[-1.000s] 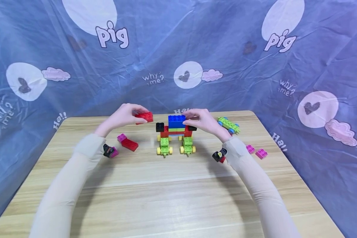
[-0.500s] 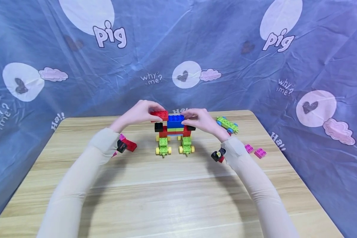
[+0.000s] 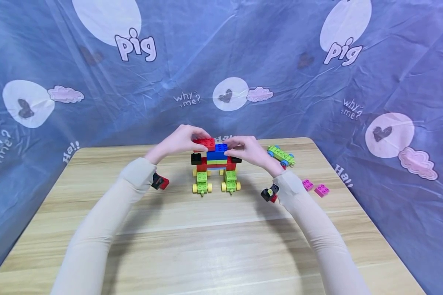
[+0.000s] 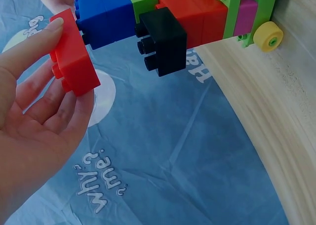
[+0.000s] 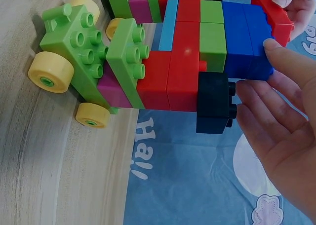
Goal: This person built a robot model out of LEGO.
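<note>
My left hand (image 3: 181, 141) pinches a red building brick (image 4: 74, 55) between thumb and fingers. That brick sits at the left end of the blue bricks (image 5: 244, 40), slightly tilted over their studs; whether it is pressed on, I cannot tell. With thumb and fingers, my right hand (image 5: 291, 87) grips the blue bricks' right end. They top a brick build with lime bricks, red bricks (image 5: 183, 67) and a black brick jutting out each side, the left one (image 4: 165, 42) and the right one (image 5: 212, 104). Lime wheeled bases (image 3: 201, 179) with yellow wheels carry it.
Pink bricks (image 3: 321, 190) lie right of my right forearm. Behind them stands a lime wheeled base (image 3: 280, 154) with blue wheels. Another red brick (image 3: 164, 182) is partly hidden by my left wrist camera. A printed blue cloth (image 3: 170, 82) hangs behind the wooden table (image 3: 206, 246).
My left hand has carried the red brick rightwards, from beside the build to above the left end of the blue bricks. My right hand has kept its hold on the blue bricks.
</note>
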{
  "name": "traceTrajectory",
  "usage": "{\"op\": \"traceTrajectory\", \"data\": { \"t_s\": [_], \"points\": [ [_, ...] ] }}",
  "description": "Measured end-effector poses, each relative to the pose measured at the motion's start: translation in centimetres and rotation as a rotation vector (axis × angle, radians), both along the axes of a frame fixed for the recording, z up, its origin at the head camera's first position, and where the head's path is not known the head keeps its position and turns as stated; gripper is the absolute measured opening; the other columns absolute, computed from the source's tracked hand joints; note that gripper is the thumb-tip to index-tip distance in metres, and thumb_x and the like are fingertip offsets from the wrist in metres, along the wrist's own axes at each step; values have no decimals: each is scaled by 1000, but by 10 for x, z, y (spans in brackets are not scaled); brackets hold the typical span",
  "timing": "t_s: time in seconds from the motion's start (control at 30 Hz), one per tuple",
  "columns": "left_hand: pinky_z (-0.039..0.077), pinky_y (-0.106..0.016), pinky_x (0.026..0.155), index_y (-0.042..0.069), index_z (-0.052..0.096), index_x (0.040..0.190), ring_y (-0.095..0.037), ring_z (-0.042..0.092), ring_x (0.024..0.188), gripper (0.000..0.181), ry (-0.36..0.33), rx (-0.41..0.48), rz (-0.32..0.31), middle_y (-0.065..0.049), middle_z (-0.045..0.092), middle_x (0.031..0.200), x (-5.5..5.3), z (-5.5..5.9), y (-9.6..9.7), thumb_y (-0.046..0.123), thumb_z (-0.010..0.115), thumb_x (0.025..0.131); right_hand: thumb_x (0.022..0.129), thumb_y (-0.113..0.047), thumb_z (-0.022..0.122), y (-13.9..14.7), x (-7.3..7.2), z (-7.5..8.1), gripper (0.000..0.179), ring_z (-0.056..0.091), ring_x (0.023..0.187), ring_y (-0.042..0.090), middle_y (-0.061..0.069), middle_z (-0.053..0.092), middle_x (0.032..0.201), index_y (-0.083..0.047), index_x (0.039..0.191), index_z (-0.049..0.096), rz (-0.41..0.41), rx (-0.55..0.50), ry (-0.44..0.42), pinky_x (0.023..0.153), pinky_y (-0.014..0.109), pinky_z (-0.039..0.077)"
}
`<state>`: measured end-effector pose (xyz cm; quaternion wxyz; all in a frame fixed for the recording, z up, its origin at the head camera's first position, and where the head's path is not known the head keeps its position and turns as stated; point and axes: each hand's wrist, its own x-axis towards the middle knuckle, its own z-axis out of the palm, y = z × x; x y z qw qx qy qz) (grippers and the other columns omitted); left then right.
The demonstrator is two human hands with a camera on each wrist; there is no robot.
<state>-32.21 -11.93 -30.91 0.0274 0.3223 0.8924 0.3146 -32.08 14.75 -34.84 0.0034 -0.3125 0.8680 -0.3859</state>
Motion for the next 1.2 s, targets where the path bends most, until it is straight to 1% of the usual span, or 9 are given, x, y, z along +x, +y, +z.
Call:
{"op": "traceTrajectory", "data": {
  "t_s": [0.23, 0.4, 0.6, 0.77, 0.87, 0.97, 1.2],
  "points": [
    [57, -38, 94, 7, 71, 119, -23, 70, 103, 41, 16, -10, -7, -10, 74, 115, -2, -3, 2, 25, 80, 84, 89, -19, 75, 0, 0, 0, 41, 70, 106, 28, 16, 72, 117, -3, 125, 67, -1, 5, 10, 97, 41, 57],
    [57, -37, 92, 8, 71, 118, -21, 70, 100, 40, 12, -11, -4, -8, 75, 113, -3, -4, 3, 25, 80, 84, 89, -19, 74, -1, 0, -1, 40, 70, 106, 26, 15, 73, 116, -4, 126, 67, 0, 13, 13, 97, 40, 57],
    [57, -37, 92, 8, 71, 119, -21, 70, 100, 39, 6, -15, -2, -9, 75, 113, -2, -3, 4, 25, 80, 84, 90, -19, 74, -1, 0, -1, 40, 70, 106, 26, 15, 73, 116, -4, 126, 67, 5, 13, 17, 96, 39, 58],
    [57, -39, 94, 7, 70, 121, -23, 69, 103, 39, -8, -9, 0, -10, 74, 115, 0, -3, 5, 24, 78, 86, 90, -20, 74, 0, -1, -2, 39, 70, 106, 27, 15, 73, 116, -6, 126, 67, 7, 12, 31, 96, 40, 57],
    [57, -39, 95, 8, 70, 121, -23, 68, 104, 39, -14, -8, 8, -10, 74, 116, 2, -2, 6, 23, 78, 86, 89, -20, 74, 0, -1, -3, 39, 71, 105, 27, 16, 73, 115, -5, 125, 67, 6, 6, 44, 95, 39, 58],
    [56, -40, 95, 7, 70, 121, -24, 68, 104, 39, -5, -15, 10, -11, 74, 116, 3, -2, 6, 23, 77, 87, 89, -19, 74, 0, 0, -3, 40, 71, 104, 27, 16, 73, 114, -3, 124, 67, 6, 0, 52, 95, 39, 58],
    [57, -39, 92, 7, 70, 121, -24, 68, 101, 39, -6, -14, 22, -12, 74, 115, 3, -3, 7, 23, 77, 87, 90, -20, 74, 1, 1, -1, 40, 70, 107, 27, 15, 73, 117, -4, 126, 66, 3, 0, 13, 99, 40, 56]
  ]
}}
